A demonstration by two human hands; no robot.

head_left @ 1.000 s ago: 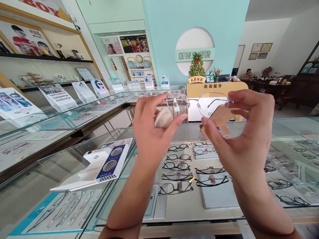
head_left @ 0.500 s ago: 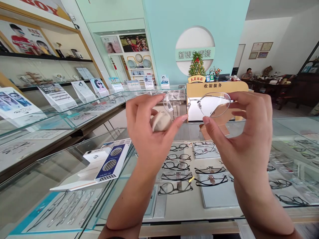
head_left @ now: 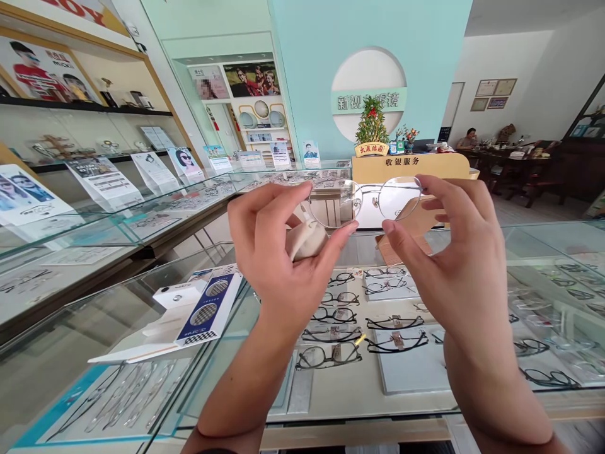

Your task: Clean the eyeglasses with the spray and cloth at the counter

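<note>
Held up in front of me is a pair of thin metal-framed eyeglasses (head_left: 369, 188) with round clear lenses, nose pads facing me. My left hand (head_left: 278, 239) pinches the left lens rim between thumb and forefinger. Tucked in the same palm is a crumpled beige cloth (head_left: 307, 239). The right lens rim sits between the thumb and forefinger of my right hand (head_left: 454, 246). Below the hands, several dark-framed eyeglasses (head_left: 328, 356) lie in rows inside the glass display counter (head_left: 331, 403).
A white and blue box (head_left: 203, 315) stands on the counter at left. Display cards (head_left: 108, 183) line the far-left glass case. Behind is a yellow cashier desk (head_left: 411, 164) with a plant (head_left: 372, 123). A person (head_left: 469, 140) sits at the far right.
The eyeglasses have turned slightly, the right lens now looking narrower. My right hand has shifted a little left, and my left hand slightly left too. Both grips stay on the rims.
</note>
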